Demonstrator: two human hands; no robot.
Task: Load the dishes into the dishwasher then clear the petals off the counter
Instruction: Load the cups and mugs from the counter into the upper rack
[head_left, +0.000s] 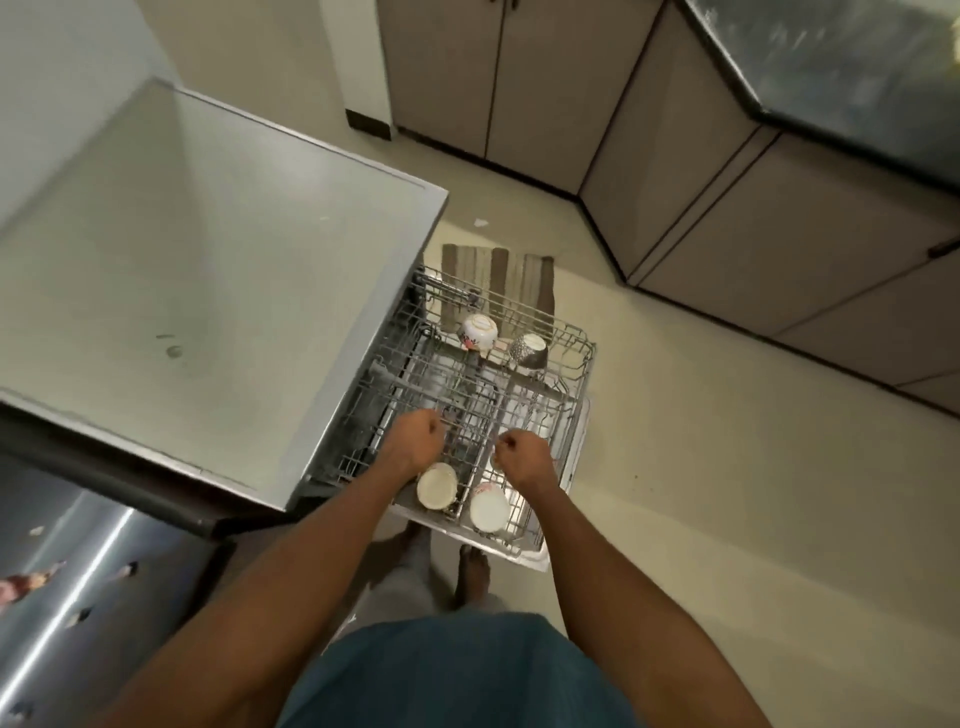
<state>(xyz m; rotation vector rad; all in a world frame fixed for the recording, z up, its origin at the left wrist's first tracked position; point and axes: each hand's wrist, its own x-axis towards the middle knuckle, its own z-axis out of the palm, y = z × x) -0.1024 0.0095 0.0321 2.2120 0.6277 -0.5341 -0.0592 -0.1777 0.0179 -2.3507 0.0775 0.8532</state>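
The dishwasher's wire rack (571, 358) is pulled out over the floor. My left hand (418, 439) and my right hand (522, 457) are over its middle, fingers curled round the rack's wires. A white flowered bowl (478, 332) and a dark patterned bowl (530, 351) sit upside down at the far end. Two white bowls (437, 486) (489, 506) lie in the near end, just below my wrists. Pink petals (31, 579) lie scattered on the steel counter (78, 623) at the lower left.
The dishwasher's flat grey top (208, 260) fills the left. A striped mat (493, 275) lies on the floor behind the rack. Brown cabinets (779, 234) run along the back and right under a dark worktop (857, 78). My bare feet (472, 566) stand beside the rack.
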